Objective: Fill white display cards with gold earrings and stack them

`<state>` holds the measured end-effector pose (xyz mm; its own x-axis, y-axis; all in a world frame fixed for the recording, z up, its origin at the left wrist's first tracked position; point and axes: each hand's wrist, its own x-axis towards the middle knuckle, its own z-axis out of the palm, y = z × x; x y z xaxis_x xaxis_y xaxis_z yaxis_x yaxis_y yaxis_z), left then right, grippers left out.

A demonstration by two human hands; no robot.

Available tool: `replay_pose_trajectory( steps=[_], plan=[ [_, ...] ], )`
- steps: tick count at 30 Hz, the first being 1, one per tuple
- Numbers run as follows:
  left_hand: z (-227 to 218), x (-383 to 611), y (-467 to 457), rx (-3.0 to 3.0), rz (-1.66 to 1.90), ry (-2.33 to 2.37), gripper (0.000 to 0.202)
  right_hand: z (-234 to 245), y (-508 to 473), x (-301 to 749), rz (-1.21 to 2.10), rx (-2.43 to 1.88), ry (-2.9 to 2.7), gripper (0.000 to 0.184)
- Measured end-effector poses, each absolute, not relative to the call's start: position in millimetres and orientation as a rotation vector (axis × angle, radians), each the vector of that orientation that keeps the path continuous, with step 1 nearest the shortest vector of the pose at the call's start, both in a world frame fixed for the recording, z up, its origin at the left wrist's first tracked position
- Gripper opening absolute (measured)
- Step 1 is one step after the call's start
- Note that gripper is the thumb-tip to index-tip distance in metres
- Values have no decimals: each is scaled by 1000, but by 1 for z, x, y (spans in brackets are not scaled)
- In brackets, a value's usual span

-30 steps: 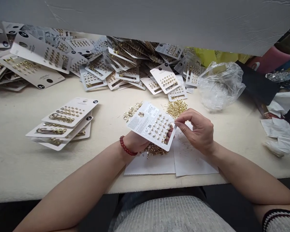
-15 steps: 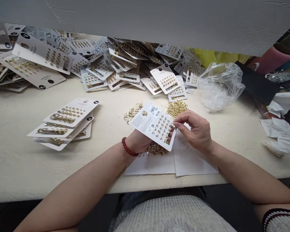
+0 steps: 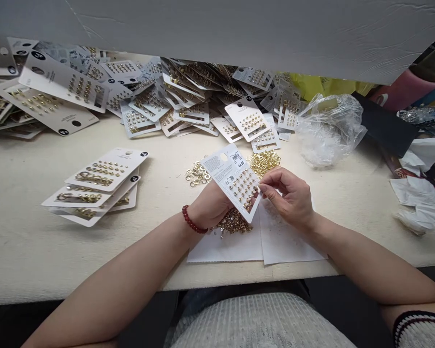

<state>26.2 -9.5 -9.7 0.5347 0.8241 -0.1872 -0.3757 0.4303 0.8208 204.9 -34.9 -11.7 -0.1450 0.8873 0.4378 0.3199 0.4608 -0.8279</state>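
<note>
Behind the tilted white earring card (image 3: 235,179), the left hand (image 3: 212,205) grips it from underneath, fingers mostly hidden. At 3 o'clock the right hand (image 3: 288,195) pinches its edge; whether it holds an earring, I cannot tell. Loose gold hoops (image 3: 264,161) lie beyond at 12 on the cream surface (image 3: 29,241).

A small jewellery-packing workshop, by every sign: cream desk (image 3: 29,241) heaped along the back with printed earring cards (image 3: 188,96), a neat stack of filled cards (image 3: 97,186) to the left, loose gold hoops (image 3: 264,162) in small piles, a crumpled plastic bag (image 3: 329,130), white paper sheets (image 3: 286,241) at the front edge.
</note>
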Motion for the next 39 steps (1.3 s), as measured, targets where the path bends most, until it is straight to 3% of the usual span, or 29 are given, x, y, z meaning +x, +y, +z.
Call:
replay_pose_trajectory(
  steps=[11,33,39],
  plan=[
    [-10,25,-13,847,815,673,20,-11,-34,203,602,-979,-1720,2],
    [-12,25,-11,819,766,633,21,-10,-32,205,615,-924,-1729,9],
    [-9,24,-11,823,800,578,53,-9,-33,205,685,-910,-1617,15]
  ],
)
